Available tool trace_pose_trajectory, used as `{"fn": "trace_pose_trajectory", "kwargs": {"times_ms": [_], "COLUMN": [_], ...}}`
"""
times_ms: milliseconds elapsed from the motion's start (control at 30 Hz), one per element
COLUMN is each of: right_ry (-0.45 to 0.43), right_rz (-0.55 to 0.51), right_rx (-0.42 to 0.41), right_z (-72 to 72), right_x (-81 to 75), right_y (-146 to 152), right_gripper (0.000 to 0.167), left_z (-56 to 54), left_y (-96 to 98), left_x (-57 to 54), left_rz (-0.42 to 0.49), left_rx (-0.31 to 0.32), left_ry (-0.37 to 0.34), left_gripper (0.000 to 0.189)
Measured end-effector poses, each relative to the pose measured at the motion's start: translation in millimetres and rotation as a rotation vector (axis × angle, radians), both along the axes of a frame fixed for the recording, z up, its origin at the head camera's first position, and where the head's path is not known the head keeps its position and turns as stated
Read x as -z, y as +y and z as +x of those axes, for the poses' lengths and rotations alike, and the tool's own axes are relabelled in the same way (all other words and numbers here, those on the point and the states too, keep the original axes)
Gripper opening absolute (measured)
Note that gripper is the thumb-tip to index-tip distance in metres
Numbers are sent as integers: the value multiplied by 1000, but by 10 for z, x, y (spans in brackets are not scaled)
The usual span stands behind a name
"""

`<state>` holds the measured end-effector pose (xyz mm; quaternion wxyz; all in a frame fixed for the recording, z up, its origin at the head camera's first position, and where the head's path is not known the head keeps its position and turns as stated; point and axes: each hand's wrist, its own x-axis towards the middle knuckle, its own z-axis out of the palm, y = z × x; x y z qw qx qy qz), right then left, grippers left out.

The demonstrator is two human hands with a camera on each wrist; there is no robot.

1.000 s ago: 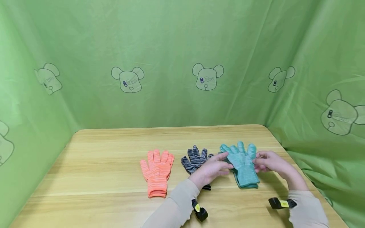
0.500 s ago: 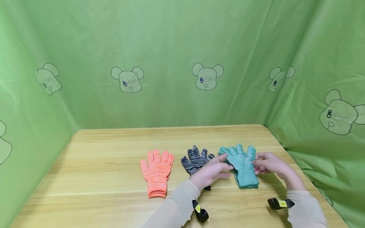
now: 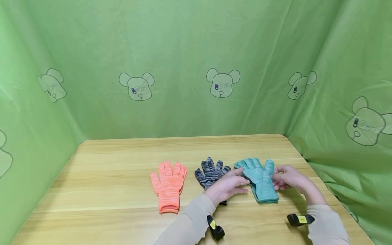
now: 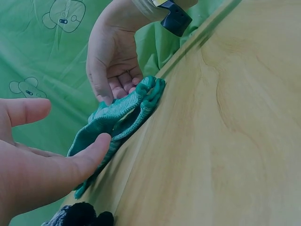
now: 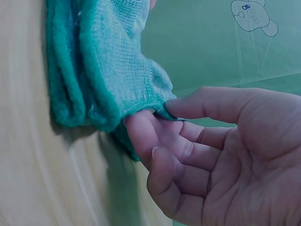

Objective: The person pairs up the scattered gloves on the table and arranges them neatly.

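A pair of teal knit gloves (image 3: 261,182) lies stacked on the right part of the table, finger ends toward the back. My right hand (image 3: 288,177) pinches the upper glove's right edge between thumb and forefinger. In the right wrist view, the teal glove (image 5: 124,61) is lifted a little at that edge, and the other fingers (image 5: 174,188) are curled beneath. My left hand (image 3: 228,185) is at the teal gloves' left side with fingers spread. In the left wrist view, its thumb (image 4: 91,155) comes up against the teal glove (image 4: 113,115); whether it presses cannot be told.
A black-and-grey striped glove (image 3: 209,173) lies under my left forearm, partly hidden. Further left is a pair of orange gloves (image 3: 168,187). Green curtains (image 3: 180,115) with bear prints stand round the wooden table (image 3: 107,183).
The teal gloves' finger ends have come down and slightly toward me, lying flatter. Both hands stay at the gloves' sides with only slight shifts. The orange and striped gloves have not moved.
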<state>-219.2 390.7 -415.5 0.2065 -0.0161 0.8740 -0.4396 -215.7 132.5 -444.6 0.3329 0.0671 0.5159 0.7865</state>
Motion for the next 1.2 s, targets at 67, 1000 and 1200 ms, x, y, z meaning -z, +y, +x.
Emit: {"fn": "trace_pose_trajectory", "kwargs": {"times_ms": [67, 1000, 1200], "right_ry": [-14, -55, -69], "right_rz": [-9, -2, -21], "right_rx": [3, 11, 19], "right_z": [2, 27, 31], "right_x": [4, -8, -1], "right_y": [2, 18, 14], "right_gripper": [13, 12, 11], "left_z": [-3, -17, -16], "left_y": [-2, 33, 39], "left_x": [-1, 77, 92], "left_rz": [-1, 25, 7], "left_rx": [3, 6, -16], "left_ry": [-3, -21, -49], "left_gripper": [76, 76, 75]}}
